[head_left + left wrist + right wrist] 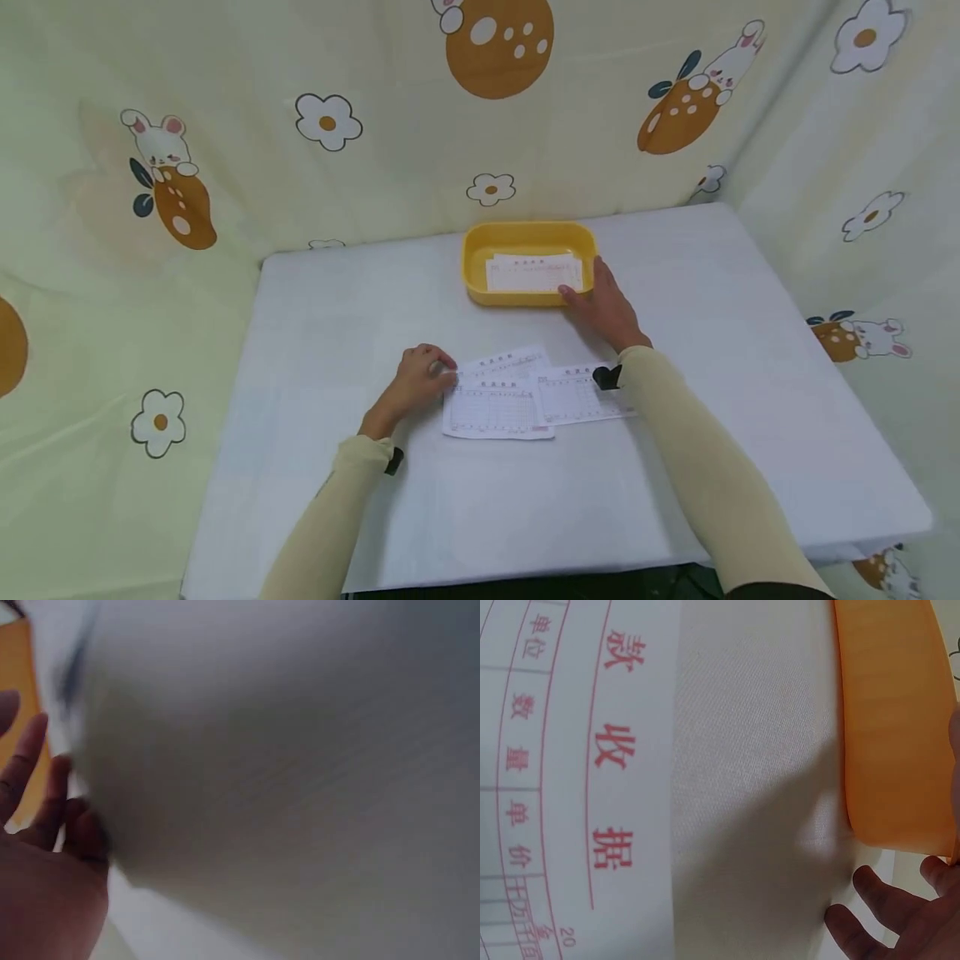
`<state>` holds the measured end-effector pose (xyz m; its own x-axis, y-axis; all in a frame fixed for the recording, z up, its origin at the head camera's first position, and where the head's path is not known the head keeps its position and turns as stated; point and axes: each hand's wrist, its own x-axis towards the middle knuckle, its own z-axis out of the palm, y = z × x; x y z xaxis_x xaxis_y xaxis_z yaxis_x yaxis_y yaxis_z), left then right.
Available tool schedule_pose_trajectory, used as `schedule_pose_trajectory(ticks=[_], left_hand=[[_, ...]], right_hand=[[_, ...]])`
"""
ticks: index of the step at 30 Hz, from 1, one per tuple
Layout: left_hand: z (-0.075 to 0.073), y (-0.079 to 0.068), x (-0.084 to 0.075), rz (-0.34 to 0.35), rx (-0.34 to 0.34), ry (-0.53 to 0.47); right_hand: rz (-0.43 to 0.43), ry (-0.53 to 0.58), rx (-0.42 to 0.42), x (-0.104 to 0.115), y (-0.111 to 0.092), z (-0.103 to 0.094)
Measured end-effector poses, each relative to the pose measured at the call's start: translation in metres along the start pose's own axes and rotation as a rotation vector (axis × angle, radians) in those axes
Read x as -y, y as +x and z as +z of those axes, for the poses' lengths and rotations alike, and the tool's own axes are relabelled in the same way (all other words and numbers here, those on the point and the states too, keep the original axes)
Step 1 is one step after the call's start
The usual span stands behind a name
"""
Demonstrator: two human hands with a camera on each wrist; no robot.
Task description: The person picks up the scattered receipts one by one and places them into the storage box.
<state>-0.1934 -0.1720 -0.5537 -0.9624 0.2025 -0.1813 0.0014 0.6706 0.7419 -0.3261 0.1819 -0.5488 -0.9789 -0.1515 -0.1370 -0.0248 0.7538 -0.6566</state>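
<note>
My left hand (422, 382) is at the left edge of the overlapping paper receipts (498, 410), its thumb and index finger pinching one edge. The left wrist view has a large blurred grey surface, seemingly a sheet, beside the fingers (54, 799). My right hand (606, 310) grips the front right corner of a yellow tray (480, 296), thumb at the front rim and fingers along the right side. Inside the tray lie receipts (536, 273) with red print. A receipt (634, 915) with red print and a ruled grid looms close in the right wrist view.
A white cloth covers the table (315, 317). A patterned curtain (390, 183) hangs behind it and on both sides. The right forearm (697, 450) passes over the right end of another receipt (573, 396). The tray stands near the back edge.
</note>
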Motion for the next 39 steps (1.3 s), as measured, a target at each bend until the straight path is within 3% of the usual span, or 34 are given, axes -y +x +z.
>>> schedule_pose_trajectory(ticks=[4, 8, 14, 19, 22, 26, 31, 37, 39], left_hand=[[0.014, -0.004, 0.006, 0.047, -0.032, 0.169], [0.017, -0.005, 0.007, 0.069, -0.035, 0.201], [0.017, -0.006, 0.009, 0.086, -0.033, 0.137], [0.014, -0.010, 0.012, 0.112, -0.084, -0.035], [0.010, -0.015, 0.014, 0.080, -0.121, -0.178], [0.003, -0.023, 0.016, -0.003, -0.150, -0.277], [-0.008, -0.032, 0.023, -0.066, -0.146, -0.290], [-0.023, -0.045, 0.032, -0.083, -0.177, -0.193], [-0.029, -0.049, 0.036, -0.091, -0.186, -0.202]], right_hand=[[0.017, 0.019, 0.010, 0.004, 0.002, 0.000], [0.018, -0.003, 0.009, 0.006, 0.001, -0.002], [0.003, -0.015, 0.005, 0.006, -0.002, -0.004], [-0.008, -0.021, 0.002, 0.006, -0.002, -0.004], [-0.003, -0.011, 0.002, 0.006, -0.001, -0.004], [0.011, -0.015, 0.002, 0.006, 0.000, -0.003], [0.007, -0.021, -0.005, 0.005, 0.000, -0.002], [-0.005, -0.022, -0.001, 0.005, 0.000, -0.001], [0.001, -0.017, 0.002, 0.005, 0.000, -0.001]])
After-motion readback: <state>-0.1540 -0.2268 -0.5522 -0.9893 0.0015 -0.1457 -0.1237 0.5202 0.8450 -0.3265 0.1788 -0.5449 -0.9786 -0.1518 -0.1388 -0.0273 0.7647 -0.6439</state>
